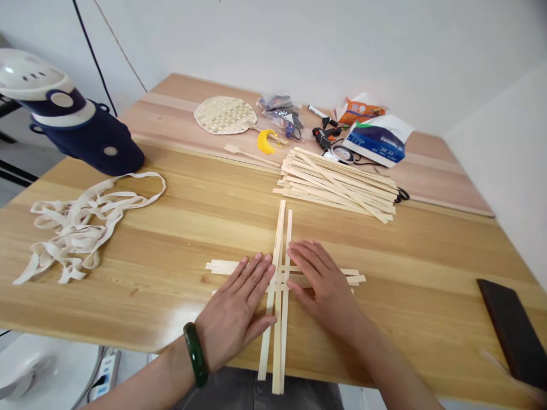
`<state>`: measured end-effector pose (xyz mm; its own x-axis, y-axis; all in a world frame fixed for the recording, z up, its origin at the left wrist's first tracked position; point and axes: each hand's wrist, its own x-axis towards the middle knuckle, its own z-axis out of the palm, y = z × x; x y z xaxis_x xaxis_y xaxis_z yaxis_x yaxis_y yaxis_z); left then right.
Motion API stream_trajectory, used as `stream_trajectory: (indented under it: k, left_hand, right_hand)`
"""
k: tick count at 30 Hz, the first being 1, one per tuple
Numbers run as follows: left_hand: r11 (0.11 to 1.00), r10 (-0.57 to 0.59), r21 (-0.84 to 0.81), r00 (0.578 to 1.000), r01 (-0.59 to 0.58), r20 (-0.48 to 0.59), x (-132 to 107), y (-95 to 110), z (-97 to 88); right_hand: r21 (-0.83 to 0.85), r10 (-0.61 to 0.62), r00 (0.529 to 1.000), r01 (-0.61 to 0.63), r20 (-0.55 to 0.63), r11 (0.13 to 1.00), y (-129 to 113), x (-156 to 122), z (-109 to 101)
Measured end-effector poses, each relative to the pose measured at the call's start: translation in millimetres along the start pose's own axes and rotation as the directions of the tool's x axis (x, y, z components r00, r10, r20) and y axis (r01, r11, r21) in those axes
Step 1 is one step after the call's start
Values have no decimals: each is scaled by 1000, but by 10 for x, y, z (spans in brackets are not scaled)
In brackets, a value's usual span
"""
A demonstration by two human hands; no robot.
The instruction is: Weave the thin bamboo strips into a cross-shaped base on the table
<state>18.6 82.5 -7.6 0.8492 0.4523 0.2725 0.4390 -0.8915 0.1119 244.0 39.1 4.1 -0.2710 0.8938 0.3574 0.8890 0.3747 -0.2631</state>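
Note:
Thin pale bamboo strips (280,239) lie crossed on the wooden table (171,228), some running away from me and some sideways. My left hand (239,307) lies flat and open on the sideways strips, left of the crossing; a dark green bangle (195,354) is on its wrist. My right hand (320,282) lies flat and open on the strips just right of the crossing. The fingers of both hands touch the upright strips from either side. Neither hand grips anything.
A pile of loose bamboo strips (337,185) lies beyond the hands. Farther back are a round woven fan (225,115), plastic bags (282,114) and a blue-white packet (376,142). White ribbon (81,222) and a navy-white appliance (72,122) sit left. A black phone (515,330) lies right.

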Motion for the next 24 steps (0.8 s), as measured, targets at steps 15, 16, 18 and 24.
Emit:
stream_trajectory:
  k: [15,16,18,24]
  left_hand:
    - [983,155,-94,986,-160,-65,67,-421,72]
    - [983,148,-100,986,-155,-73,100,-452,76]
    - [985,134,-100,986,-144,-100,156,-494,71]
    - [983,77,-154,986,-100,-148,105,-349,-81]
  right_hand:
    - [-31,-34,989,39,146,999,-103,-331,191]
    - [-29,-26,990,31,140,999,-91,-293,225]
    - [-16,-16,993,18,120,1000,-73,-210,258]
    - [-2,14,999,-14,-32,1000,-134,-162,138]
